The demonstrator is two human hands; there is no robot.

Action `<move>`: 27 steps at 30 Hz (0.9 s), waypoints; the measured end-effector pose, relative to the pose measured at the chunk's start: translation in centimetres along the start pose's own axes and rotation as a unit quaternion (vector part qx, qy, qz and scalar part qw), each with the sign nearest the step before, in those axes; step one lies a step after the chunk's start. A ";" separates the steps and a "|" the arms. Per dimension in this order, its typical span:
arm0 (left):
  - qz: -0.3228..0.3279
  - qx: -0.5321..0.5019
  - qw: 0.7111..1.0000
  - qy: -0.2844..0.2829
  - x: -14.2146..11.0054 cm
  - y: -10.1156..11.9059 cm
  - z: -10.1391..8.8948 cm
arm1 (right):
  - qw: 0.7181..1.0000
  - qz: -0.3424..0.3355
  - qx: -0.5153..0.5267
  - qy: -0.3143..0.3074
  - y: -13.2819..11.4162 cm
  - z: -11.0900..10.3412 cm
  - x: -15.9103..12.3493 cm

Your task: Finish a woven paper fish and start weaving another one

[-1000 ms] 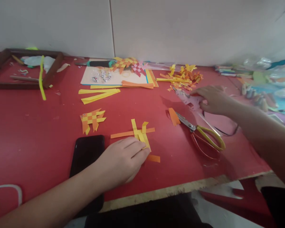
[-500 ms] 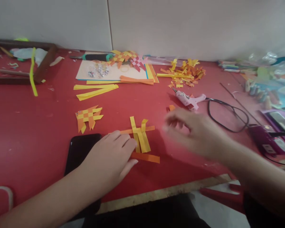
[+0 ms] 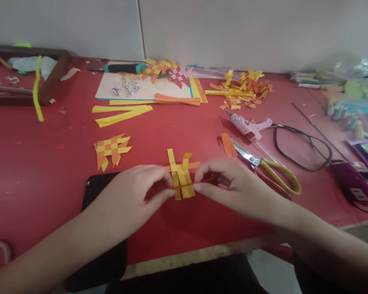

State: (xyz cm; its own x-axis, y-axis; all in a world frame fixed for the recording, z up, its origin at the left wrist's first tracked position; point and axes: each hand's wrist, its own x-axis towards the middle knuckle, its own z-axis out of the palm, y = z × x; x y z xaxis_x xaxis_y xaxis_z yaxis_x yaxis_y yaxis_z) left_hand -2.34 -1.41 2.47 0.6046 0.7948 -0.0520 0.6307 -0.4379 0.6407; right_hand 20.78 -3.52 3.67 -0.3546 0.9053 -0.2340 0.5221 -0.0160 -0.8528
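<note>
Pinching from both sides now, the left hand [image 3: 147, 183] and the right hand [image 3: 233, 179] share one loose orange strip [image 3: 185, 185], thumbs and fingers closed on it, its thin edge turned toward us! Half a second ago that strip lay flat on the red table [image 3: 49, 155], with only the left hand at it; now it's up, stretched across the near ends of the yellow strips [image 3: 180, 173]. Whether it touches them, I can't tell from here.

And the right hand has come a long way: a second ago it was over at the pink glue gun [image 3: 248, 126], which sits alone on the right, just beyond the scissors [image 3: 254, 161]. So this has become two-handed work, with no hand left pinning the yellow strips. They've held their layout, though, one far end curling up, and the crossing orange strip [image 3: 192, 165] shows behind the fingers. The second crossing isn't woven in yet, by the look of it. Off to the left, the checkered paper fish [image 3: 112, 148] lies untouched beyond the black phone [image 3: 101, 183].
</note>
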 end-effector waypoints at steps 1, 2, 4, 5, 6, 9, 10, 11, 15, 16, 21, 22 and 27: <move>-0.009 -0.011 1.000 0.020 0.1 0.0 -0.3 | 1.000 0.001 0.016 0.018 0.3 -0.2 0.2; -0.020 -0.019 0.999 0.040 0.3 0.1 -0.5 | 0.999 0.005 0.028 0.034 0.6 -0.3 0.3; -0.036 -0.033 0.996 0.071 0.5 0.1 -0.7 | 0.998 0.014 0.042 0.052 1.3 -0.5 0.5; -0.042 -0.038 0.995 0.080 0.6 0.0 -0.8 | 0.997 0.021 0.049 0.052 1.6 -0.5 0.6; -0.047 -0.044 0.994 0.086 0.6 0.0 -0.7 | 0.997 0.028 0.058 0.051 1.8 -0.6 0.7; -0.064 -0.063 0.992 0.088 0.7 -0.2 -0.4 | 0.994 0.037 0.086 0.062 2.0 -0.5 0.9; -0.070 -0.067 0.991 0.089 0.7 -0.3 -0.2 | 0.993 0.036 0.092 0.068 2.0 -0.4 1.0; -0.075 -0.070 0.990 0.092 0.7 -0.4 -0.1 | 0.992 0.034 0.097 0.074 2.0 -0.2 1.0; -0.073 -0.072 0.989 0.109 0.7 -0.6 0.5 | 0.989 0.026 0.102 0.106 2.1 0.5 1.1; -0.071 -0.075 0.989 0.109 0.7 -0.7 0.6 | 0.988 0.027 0.096 0.114 2.2 0.6 1.1; -0.087 -0.067 0.985 0.130 0.9 -0.6 0.5 | 0.989 0.029 0.061 0.129 2.6 0.9 1.3; -0.092 -0.061 0.984 0.136 0.9 -0.6 0.4 | 0.989 0.029 0.061 0.131 2.6 0.9 1.3; -0.092 -0.049 0.986 0.134 0.9 -0.7 0.6 | 0.987 0.038 0.071 0.139 2.6 1.0 1.7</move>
State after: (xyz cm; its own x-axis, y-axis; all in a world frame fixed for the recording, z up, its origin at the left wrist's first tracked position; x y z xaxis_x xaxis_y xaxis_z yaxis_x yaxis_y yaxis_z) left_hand -1.94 -0.61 1.47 0.3264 0.9450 0.0209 0.6596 -0.2435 0.7111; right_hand 20.78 -2.41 0.59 -0.0825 0.9804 -0.1789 0.4183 -0.1289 -0.8991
